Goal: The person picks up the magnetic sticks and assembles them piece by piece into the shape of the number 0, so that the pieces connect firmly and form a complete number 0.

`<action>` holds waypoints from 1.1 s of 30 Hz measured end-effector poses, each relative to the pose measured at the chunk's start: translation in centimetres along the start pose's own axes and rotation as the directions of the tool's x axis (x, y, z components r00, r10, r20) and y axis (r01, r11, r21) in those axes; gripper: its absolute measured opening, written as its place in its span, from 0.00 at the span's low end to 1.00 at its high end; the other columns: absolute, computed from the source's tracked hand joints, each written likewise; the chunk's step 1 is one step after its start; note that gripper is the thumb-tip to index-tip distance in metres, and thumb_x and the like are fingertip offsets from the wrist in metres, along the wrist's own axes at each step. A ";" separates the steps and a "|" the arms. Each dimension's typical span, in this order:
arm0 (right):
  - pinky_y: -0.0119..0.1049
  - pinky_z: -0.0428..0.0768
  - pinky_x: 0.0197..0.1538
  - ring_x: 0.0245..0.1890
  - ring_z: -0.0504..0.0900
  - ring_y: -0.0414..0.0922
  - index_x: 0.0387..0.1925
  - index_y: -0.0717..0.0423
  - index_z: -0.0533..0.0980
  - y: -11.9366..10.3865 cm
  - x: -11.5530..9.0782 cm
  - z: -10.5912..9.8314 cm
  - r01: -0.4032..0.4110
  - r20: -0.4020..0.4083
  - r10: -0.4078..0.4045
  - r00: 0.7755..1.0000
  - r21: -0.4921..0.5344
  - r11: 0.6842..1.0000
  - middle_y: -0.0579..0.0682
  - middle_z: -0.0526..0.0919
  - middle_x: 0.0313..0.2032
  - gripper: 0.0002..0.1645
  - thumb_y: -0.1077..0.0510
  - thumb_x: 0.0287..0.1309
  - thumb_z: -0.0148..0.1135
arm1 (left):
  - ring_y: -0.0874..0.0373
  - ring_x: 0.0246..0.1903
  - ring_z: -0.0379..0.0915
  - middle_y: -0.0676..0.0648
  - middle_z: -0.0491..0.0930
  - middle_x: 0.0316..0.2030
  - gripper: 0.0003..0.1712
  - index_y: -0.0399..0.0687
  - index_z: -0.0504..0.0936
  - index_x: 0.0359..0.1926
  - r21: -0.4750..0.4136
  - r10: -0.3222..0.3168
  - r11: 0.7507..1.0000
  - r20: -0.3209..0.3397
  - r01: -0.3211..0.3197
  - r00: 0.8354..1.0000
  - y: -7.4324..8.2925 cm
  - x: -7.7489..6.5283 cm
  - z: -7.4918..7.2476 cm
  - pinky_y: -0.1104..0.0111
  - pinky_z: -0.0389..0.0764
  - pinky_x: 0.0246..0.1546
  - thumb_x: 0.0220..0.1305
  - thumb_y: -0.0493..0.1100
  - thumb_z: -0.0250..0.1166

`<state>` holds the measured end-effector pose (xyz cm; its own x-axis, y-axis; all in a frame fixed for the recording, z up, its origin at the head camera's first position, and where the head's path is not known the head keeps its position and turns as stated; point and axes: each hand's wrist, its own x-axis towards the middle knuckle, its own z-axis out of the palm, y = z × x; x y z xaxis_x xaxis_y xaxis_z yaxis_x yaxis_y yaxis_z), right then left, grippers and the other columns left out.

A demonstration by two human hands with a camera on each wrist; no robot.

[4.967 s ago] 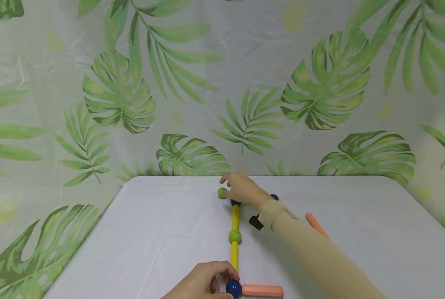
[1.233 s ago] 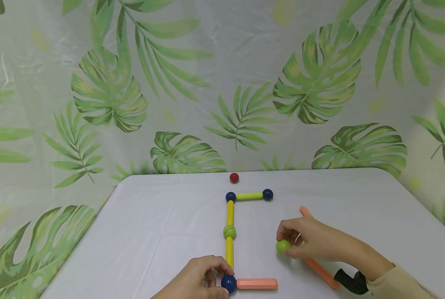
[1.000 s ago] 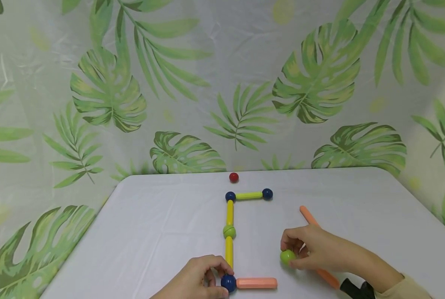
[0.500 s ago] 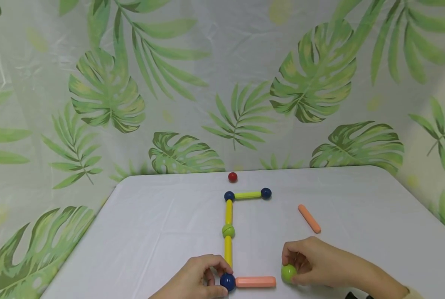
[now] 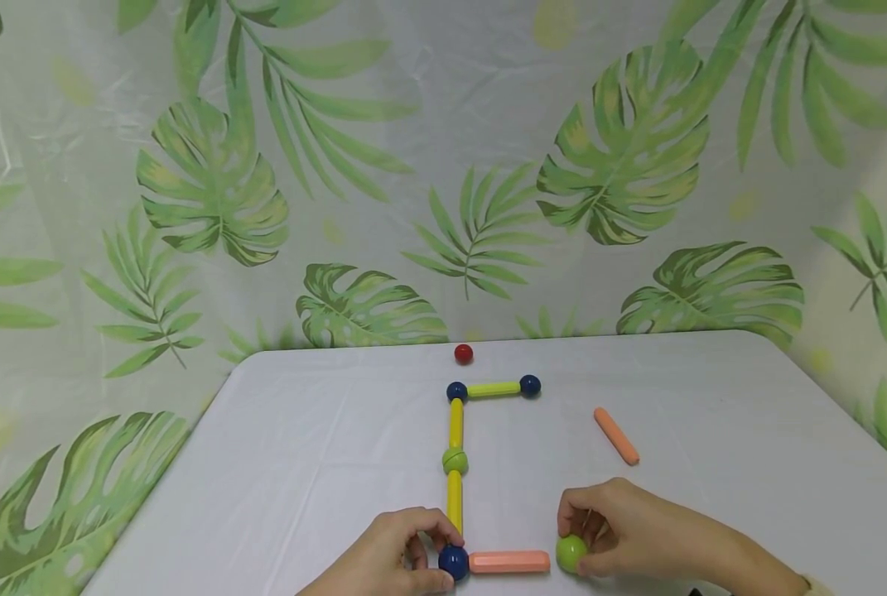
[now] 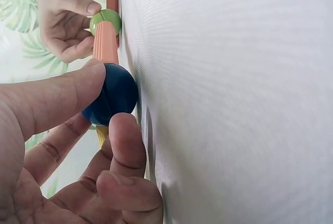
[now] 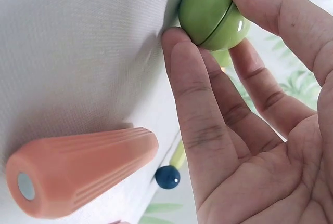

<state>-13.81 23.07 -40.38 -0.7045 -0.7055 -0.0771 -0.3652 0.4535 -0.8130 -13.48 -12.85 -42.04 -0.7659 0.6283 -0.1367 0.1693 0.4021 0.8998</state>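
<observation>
Fingers of the left hand (image 5: pixel 401 552) pinch a blue ball (image 5: pixel 454 563), and the right hand (image 5: pixel 633 531) pinches a green ball (image 5: pixel 568 555). Between the hands lies an orange stick (image 5: pixel 508 562), one end on the blue ball. The green ball has just come closer to the stick's free end: almost in line, a thin gap showing, so they do not look joined. Ahead of the left hand run two yellow sticks (image 5: pixel 454 501) with a middle ball (image 5: pixel 455 461), then a corner ball (image 5: pixel 456 391), a lime stick (image 5: pixel 493 389) and an end ball (image 5: pixel 530 386). A loose stick (image 5: pixel 616 435) lies ahead of the right hand; a red ball (image 5: pixel 463 354) sits farthest out.
</observation>
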 end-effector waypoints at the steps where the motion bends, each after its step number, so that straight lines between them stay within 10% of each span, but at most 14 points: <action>1: 0.30 0.86 0.41 0.39 0.81 0.28 0.44 0.47 0.80 0.0 0.0 0.0 0.003 -0.001 -0.003 1.000 -0.001 1.000 0.34 0.84 0.39 0.14 0.57 0.62 0.78 | 0.69 0.29 0.74 0.57 0.82 0.38 0.14 0.53 0.88 0.48 -0.002 -0.002 1.000 0.001 0.002 1.000 0.0 0.0 0.0 0.77 0.77 0.33 0.62 0.36 0.78; 33: 0.30 0.86 0.41 0.38 0.81 0.28 0.46 0.47 0.80 0.0 0.1 0.5 0.061 -0.002 -0.061 0.998 0.025 0.998 0.33 0.83 0.38 0.13 0.55 0.65 0.77 | 0.70 0.28 0.73 0.58 0.82 0.37 0.15 0.53 0.87 0.48 0.009 0.010 1.000 0.006 -0.010 1.000 0.1 0.1 0.0 0.77 0.77 0.32 0.62 0.37 0.78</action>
<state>-13.56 22.76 -40.72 -0.6819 -0.7309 -0.0258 -0.3923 0.3953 -0.8306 -13.52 -12.71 -41.96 -0.7606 0.6360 -0.1299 0.1827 0.4017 0.8973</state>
